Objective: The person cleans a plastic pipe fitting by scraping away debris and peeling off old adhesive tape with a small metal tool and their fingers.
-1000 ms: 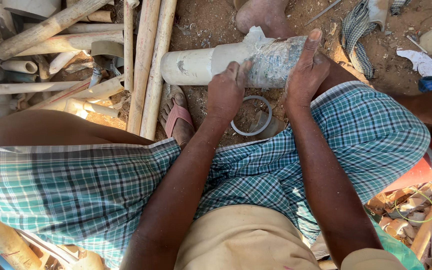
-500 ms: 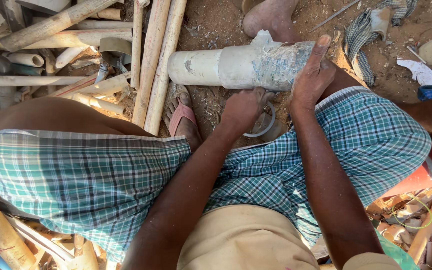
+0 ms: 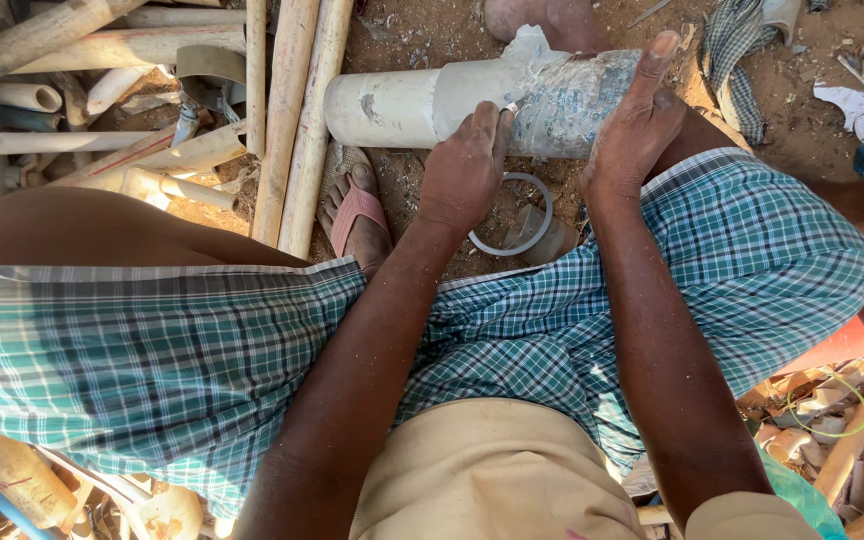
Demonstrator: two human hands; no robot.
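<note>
Pipe (image 3: 402, 105), white plastic and thick, lying across the bare ground just beyond both hands, its bare open end pointing away to the far side of the left hand. Wrapped in a cloudy plastic film (image 3: 562, 95) on the part under the grips.

Left hand (image 3: 464, 170): grip pressed together, fingertips pinching something small and pale at the edge of the film. Right hand (image 3: 632, 130): grip spread, palm flat on the wrapped part, one finger stretched over the top to keep the pipe from rolling.

Seems to be the working of the film's edge, near its beginning, since most of the film looks whole. Calls next for a firm press from the right hand and a small, careful pull or cut beside the left fingertips.

Hard to tell whether the pinched thing is a blade or only a film corner. Hidden behind the right hand and the checked cloth (image 3: 752, 250): the pipe's other end. Below the left hand, a grey ring (image 3: 542, 215) on the ground, partly covered.
</note>
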